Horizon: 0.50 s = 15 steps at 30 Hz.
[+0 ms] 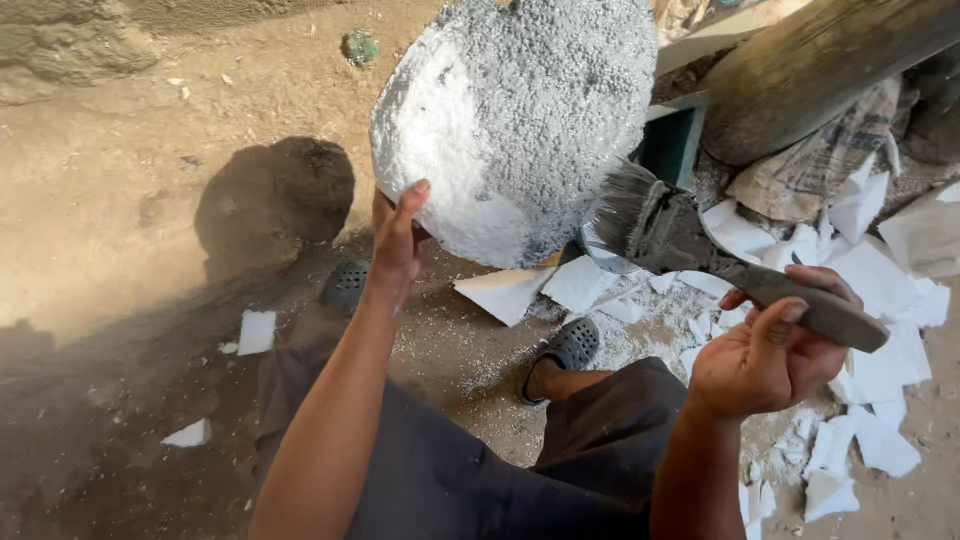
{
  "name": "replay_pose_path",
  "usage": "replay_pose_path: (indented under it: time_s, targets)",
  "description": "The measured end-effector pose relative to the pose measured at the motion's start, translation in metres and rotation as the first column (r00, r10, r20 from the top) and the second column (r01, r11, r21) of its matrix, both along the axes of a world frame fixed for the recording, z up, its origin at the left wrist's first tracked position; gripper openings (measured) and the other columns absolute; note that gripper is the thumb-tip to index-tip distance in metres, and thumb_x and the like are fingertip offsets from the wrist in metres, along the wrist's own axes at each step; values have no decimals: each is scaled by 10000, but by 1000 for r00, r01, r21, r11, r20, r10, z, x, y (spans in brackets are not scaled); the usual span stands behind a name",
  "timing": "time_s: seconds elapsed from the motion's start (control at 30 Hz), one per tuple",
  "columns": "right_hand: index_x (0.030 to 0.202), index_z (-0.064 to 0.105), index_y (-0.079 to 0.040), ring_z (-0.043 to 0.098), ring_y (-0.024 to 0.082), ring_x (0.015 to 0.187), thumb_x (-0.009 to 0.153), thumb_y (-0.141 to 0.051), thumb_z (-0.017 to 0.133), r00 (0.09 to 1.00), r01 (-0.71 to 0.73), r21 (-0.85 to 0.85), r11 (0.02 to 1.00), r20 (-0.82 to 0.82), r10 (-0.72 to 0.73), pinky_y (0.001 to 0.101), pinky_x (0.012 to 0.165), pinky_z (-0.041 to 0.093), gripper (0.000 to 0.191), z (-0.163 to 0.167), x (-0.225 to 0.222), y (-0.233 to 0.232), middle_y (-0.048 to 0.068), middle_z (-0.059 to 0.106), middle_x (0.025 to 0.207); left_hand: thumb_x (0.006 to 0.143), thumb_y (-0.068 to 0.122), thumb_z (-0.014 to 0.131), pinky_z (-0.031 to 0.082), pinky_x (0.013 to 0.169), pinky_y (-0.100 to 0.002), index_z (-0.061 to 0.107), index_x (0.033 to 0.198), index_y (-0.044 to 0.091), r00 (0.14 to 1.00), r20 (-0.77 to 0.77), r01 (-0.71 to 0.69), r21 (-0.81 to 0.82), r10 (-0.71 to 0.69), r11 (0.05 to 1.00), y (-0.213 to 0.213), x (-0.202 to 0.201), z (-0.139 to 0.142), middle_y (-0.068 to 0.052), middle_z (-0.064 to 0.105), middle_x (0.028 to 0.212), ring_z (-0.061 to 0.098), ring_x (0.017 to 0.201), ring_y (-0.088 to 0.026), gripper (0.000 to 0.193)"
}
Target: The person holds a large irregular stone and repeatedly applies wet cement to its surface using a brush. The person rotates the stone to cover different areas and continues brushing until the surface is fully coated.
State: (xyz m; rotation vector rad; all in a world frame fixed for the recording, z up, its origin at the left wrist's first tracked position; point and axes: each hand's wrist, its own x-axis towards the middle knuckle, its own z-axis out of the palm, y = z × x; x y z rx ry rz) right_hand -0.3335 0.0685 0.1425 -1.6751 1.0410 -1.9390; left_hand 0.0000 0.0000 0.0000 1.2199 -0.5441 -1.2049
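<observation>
Gripping a rough white plaster dome (510, 120) aloft in the left hand (398, 235), clasping a worn paintbrush (700, 255) in the right hand (765, 350), bristles nearing its lower edge, best swept lightly above white shards (880, 370)

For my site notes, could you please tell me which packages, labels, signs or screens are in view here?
None can be made out. The left hand holds a rough white-grey lump, the right hand a dusty brush; white broken shards lie on the dirt ground.

White broken shards (880, 370) litter the dirt ground (120, 200) beside a wooden log (800, 70).
</observation>
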Motion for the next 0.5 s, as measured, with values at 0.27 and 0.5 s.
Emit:
replay_pose_path:
  time_s: [0.27,0.5]
  targets:
    - [1249,559,63,567,177,842,1128,-240,658,998,-38,99,994,-38,42,300,708,497,341,0,59,13,139,552,1148,644,563,817,466,1126,-562,246,1565,-6,976,-178,91,-197,-127,976,5,6,-1,-286,426,1463,487,1384,-428,1223]
    - [1194,571,65,563,151,888,1132,-242,670,988,23,64,998,-155,-13,265,791,463,328,11,57,24,126,584,1123,621,526,845,504,1090,-514,236,1541,-1,955,-236,123,-228,-177,966,8,4,-12,-236,436,1410,483,1363,-399,1223]
